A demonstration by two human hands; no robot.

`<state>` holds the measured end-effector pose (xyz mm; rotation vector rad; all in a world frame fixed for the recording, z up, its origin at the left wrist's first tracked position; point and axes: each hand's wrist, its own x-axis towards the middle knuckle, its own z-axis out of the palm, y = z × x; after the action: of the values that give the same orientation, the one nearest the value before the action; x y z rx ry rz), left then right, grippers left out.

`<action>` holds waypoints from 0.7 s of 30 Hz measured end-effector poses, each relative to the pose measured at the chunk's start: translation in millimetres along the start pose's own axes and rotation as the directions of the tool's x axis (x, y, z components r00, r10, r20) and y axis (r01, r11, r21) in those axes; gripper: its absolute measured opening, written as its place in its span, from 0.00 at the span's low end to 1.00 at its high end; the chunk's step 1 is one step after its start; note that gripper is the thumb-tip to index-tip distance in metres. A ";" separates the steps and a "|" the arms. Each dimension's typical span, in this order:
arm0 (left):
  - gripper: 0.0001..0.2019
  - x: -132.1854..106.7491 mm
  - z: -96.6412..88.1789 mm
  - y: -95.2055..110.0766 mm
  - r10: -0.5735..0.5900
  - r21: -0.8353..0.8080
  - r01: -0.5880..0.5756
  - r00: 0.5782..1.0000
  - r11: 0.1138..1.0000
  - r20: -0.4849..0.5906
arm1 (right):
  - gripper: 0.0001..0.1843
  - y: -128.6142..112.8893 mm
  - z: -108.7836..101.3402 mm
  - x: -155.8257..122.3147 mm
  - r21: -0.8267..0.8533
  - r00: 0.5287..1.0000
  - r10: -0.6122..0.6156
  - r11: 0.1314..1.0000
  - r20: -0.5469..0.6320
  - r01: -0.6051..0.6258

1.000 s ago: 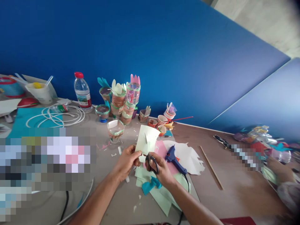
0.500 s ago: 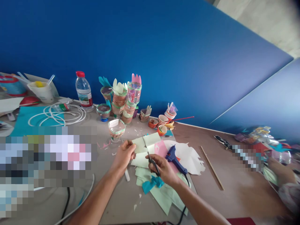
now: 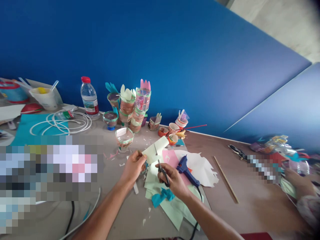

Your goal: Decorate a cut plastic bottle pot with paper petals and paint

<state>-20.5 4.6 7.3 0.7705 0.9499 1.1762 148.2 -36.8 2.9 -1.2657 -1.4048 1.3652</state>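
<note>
My left hand (image 3: 133, 165) pinches a pale yellow-green sheet of paper (image 3: 153, 150) by its lower left edge and holds it just above the table. My right hand (image 3: 172, 178) grips black-handled scissors (image 3: 161, 168), whose blades point up into the sheet. Below the hands lie more pale green paper sheets (image 3: 175, 210), a pink sheet (image 3: 171, 158) and a crumpled teal scrap (image 3: 161, 196). A blue glue gun (image 3: 186, 170) rests just right of my right hand on a white sheet (image 3: 203, 168).
Decorated cut plastic bottles (image 3: 132, 106), a water bottle (image 3: 88, 98), small paper cups (image 3: 175, 128) and a coiled white cable (image 3: 60, 123) stand at the back. A cut bottle base (image 3: 123, 137) sits near my left hand. A wooden stick (image 3: 226, 180) lies right. Another person's hand (image 3: 296, 180) shows at far right.
The sheet was upright, then dropped flat, and now tilts with its top to the right. My left hand shifted its grip on the edge; the scissors stay in the cut.
</note>
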 end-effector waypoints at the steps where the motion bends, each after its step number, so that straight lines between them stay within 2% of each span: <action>1: 0.15 -1.4 1.1 1.0 -0.007 -0.021 0.007 1.000 1.000 0.008 | 0.26 0.2 1.4 0.6 0.007 1.000 -0.003 1.000 -0.011 0.003; 4: 0.14 -4.4 2.5 1.7 -0.033 -0.041 0.036 0.998 0.999 0.062 | 0.27 0.7 5.7 2.4 0.042 0.999 -0.029 0.999 -0.030 0.030; 11: 0.11 -6.1 3.2 -3.1 -0.077 0.057 0.069 0.984 0.996 0.161 | 0.28 4.2 11.5 6.5 0.074 0.996 -0.093 0.993 -0.019 0.094; 17: 0.10 -7.1 4.4 -1.5 -0.091 0.052 0.084 0.984 0.995 0.153 | 0.27 5.5 10.7 5.7 0.100 0.996 -0.089 0.991 -0.028 0.092; 21: 0.11 -5.4 2.2 0.0 -0.066 0.004 0.066 0.992 0.998 0.111 | 0.26 4.2 9.5 4.6 0.084 0.996 -0.067 0.994 -0.050 0.071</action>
<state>-19.0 -0.6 9.2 0.7912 0.8766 1.0650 138.7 -34.5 -2.7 -1.1753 -1.3315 1.3260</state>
